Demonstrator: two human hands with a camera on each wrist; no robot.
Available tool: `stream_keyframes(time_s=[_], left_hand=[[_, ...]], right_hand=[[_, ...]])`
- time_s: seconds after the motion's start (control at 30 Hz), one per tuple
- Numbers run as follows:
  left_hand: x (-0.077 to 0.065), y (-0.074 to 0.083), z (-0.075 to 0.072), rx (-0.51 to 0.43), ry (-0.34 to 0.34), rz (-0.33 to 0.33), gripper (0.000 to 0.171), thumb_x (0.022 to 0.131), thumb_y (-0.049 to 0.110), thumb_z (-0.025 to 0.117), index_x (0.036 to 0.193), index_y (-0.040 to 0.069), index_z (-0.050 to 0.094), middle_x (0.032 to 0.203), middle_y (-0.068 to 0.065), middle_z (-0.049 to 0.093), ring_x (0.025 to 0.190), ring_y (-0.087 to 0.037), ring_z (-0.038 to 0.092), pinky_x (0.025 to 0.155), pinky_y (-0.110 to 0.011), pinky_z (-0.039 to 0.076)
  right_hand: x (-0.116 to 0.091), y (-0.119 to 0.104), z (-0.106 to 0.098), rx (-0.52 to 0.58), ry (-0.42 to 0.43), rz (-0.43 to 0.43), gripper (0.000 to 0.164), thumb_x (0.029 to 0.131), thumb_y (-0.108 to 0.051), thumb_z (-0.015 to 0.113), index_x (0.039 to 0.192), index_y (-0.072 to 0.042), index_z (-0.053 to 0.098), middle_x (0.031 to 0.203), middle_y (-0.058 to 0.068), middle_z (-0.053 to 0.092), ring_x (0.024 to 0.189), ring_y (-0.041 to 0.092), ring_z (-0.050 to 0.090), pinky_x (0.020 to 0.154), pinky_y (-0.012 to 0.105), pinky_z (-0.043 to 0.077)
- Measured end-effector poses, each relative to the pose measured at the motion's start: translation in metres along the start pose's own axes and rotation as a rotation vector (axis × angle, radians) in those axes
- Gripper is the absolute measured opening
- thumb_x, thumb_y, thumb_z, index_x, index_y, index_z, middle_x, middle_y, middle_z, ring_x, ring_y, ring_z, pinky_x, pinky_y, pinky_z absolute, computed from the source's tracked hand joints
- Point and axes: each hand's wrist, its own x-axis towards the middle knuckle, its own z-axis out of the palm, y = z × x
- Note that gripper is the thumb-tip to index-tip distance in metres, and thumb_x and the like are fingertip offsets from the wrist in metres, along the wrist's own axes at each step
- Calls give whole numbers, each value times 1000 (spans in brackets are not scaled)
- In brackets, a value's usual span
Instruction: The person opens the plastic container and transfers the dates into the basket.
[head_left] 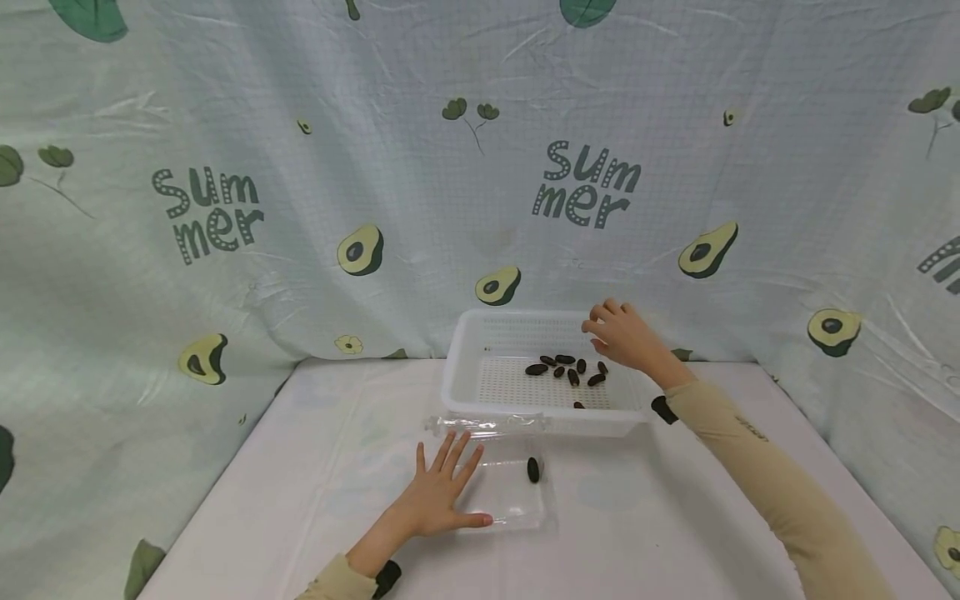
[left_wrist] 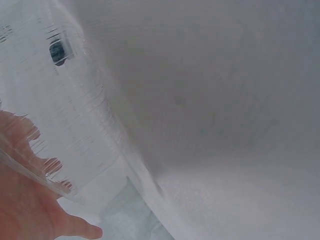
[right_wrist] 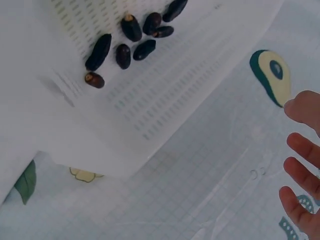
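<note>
A clear plastic bag (head_left: 506, 504) lies flat on the table in front of the basket. My left hand (head_left: 435, 496) rests on its left side with fingers and thumb spread. One dark oblong fruit (head_left: 533, 469) shows at the right side of this bag, blurred through film in the left wrist view. Behind it stands a white perforated plastic basket (head_left: 454, 375) with several dark oblong fruits (head_left: 536, 369), some with tan stem ends in the right wrist view. Over the basket's back right corner, my right hand (head_left: 626, 337) hovers with loosely bent fingers and holds nothing.
A white cloth covers the table (head_left: 360, 450). Close behind the basket hangs a pale curtain (head_left: 420, 167) printed with avocados and lettering, which also runs along both sides. A dark band (head_left: 663, 409) sits at the right wrist.
</note>
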Motion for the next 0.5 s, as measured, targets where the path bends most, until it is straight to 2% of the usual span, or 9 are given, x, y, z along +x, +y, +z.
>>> stream_keyframes(time_s=[0.23,0.33,0.5], left_hand=[[0,0,-1,-25,-2,3,96,74,72,43,145,14,13,152,-11,-1,139,-33,-2,97,-70,9],[0,0,-1,-33,-1,8,96,74,72,43,144,14,13,152,-11,0,138,-34,-2,96,-70,9],[-1,0,0,-20,-6,4,96,74,74,41,145,15,12,152,-11,0,138,-34,-2,96,-70,10]], right_hand=[[-17,-29,-11,73,116,-129,28,66,-13,77,87,-13,58,84,4,54,77,21,48,62,33,43],[-25,-43,-14,112,134,-180,30,64,-11,78,87,-13,58,84,3,53,76,18,47,62,30,42],[-38,-67,-23,193,156,-211,31,63,-10,78,87,-14,59,84,0,54,77,15,48,62,27,42]])
